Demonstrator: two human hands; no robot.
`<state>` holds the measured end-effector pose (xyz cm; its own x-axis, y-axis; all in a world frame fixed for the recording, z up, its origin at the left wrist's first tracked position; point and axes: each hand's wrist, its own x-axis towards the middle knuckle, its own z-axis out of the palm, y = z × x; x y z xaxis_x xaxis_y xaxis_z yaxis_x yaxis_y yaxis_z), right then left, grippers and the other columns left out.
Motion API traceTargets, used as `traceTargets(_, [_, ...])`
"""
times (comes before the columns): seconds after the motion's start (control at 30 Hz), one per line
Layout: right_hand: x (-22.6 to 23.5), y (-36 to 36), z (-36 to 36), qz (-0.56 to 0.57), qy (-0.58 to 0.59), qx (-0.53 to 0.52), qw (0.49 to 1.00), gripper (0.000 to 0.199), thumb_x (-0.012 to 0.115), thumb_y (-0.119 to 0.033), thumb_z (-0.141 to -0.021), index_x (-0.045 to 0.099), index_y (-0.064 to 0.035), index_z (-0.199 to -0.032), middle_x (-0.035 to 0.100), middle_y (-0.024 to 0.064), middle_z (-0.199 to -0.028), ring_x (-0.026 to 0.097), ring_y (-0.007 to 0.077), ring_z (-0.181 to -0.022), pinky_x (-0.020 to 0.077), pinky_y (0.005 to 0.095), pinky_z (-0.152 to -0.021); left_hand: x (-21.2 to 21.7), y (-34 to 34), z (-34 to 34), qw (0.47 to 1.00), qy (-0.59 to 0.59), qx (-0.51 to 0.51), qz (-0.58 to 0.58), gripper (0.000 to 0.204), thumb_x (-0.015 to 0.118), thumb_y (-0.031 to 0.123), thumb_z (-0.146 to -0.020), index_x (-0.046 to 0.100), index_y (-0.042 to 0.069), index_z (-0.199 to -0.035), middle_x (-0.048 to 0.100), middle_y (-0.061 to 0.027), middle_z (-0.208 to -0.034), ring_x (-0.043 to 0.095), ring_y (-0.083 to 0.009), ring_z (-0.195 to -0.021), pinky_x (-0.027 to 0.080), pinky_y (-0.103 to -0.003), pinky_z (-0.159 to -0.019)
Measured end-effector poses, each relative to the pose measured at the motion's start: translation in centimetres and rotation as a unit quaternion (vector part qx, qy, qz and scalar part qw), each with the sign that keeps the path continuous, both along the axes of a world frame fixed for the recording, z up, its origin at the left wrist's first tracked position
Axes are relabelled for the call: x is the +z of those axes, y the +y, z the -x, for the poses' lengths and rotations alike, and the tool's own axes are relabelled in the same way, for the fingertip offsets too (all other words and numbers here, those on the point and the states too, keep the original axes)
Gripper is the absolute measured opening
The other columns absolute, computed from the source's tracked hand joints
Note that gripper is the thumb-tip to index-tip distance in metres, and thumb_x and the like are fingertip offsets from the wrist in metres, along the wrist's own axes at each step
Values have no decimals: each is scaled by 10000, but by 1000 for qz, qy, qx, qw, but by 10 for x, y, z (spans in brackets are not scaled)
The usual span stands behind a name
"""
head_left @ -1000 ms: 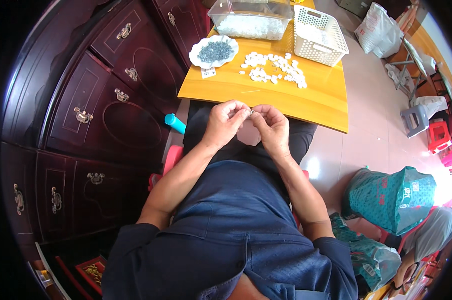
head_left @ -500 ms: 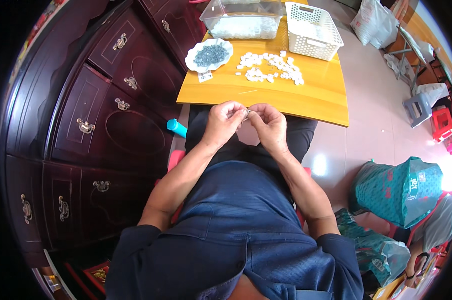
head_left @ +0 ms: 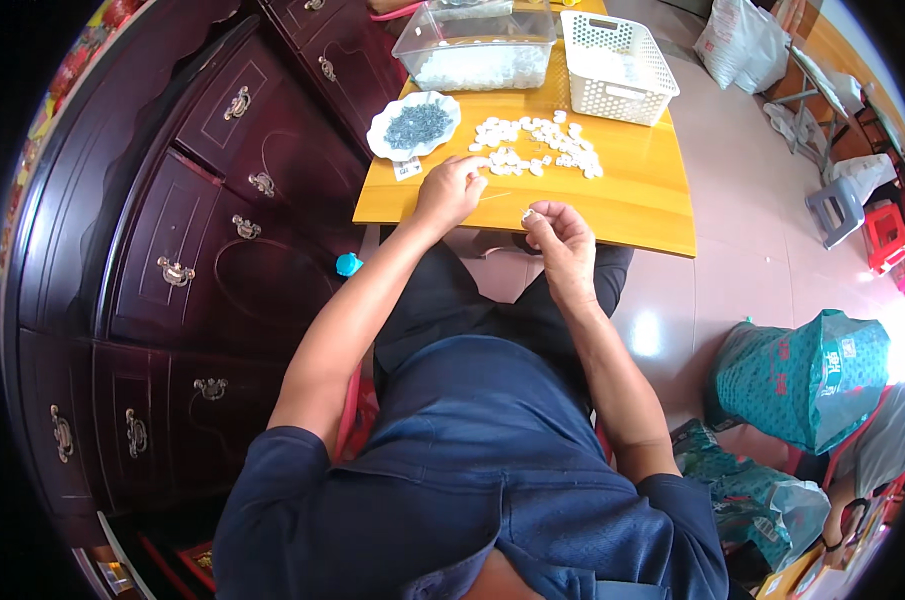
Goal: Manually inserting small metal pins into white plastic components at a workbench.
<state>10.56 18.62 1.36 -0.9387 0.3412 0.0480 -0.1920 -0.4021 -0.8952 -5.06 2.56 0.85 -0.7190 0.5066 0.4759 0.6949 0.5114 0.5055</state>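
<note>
Over the table's near edge, my right hand (head_left: pixel 564 245) pinches a small white piece (head_left: pixel 527 214) between thumb and fingertips. My left hand (head_left: pixel 449 190) is above the table with its fingers curled. Its fingertips are at the near left side of a loose spread of small white plastic pieces (head_left: pixel 507 160); what they hold, if anything, is hidden. A thin pale stick-like strip (head_left: pixel 496 194) lies on the wood between my hands. Left of the pieces, a scalloped white dish (head_left: pixel 380 140) holds many small dark grey-blue bits (head_left: pixel 417 125).
Behind the pieces on the wooden table (head_left: pixel 632 205) stand a clear plastic bin (head_left: pixel 472 40) with white pieces and a perforated cream basket (head_left: pixel 622 105). Dark drawers (head_left: pixel 222 170) line the left. Teal bags (head_left: pixel 802 380) and another person's arm (head_left: pixel 834 520) are at the right.
My hands were together over my lap and have parted. The left went forward to the white pieces on the table; the right moved slightly right, with a white piece now showing in its fingers.
</note>
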Motion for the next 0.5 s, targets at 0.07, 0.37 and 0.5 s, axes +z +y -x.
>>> traceTargets(0.07, [-3, 4, 0, 0, -2, -4, 1000, 142, 684, -71, -933, 654, -11, -1058, 678, 23, -864, 579, 77, -727, 471, 209, -685, 2, 9, 6, 999, 3, 3, 35, 261, 636, 104, -878, 710, 71, -1126, 671, -140, -879, 652, -300, -755, 526, -379, -716])
traceTargets(0.37, [-2, 8, 3, 5, -1, -2, 1000, 138, 681, -70, -935, 655, -13, -1059, 682, 29, -876, 579, 80, -720, 462, 216, -675, -4, 24, 31, 984, 34, -10, 174, 202, 645, 207, -904, 737, 105, -1051, 669, -143, -1039, 660, -350, -934, 528, -450, -786])
traceTargets(0.5, [1, 8, 1, 5, -2, 3, 1000, 134, 678, -69, -937, 655, -18, -1059, 683, 25, -879, 579, 77, -716, 461, 215, -674, -7, 24, 29, 982, 27, -6, 187, 188, 648, 233, -915, 734, 94, -1009, 684, -144, -995, 662, -354, -915, 524, -458, -782])
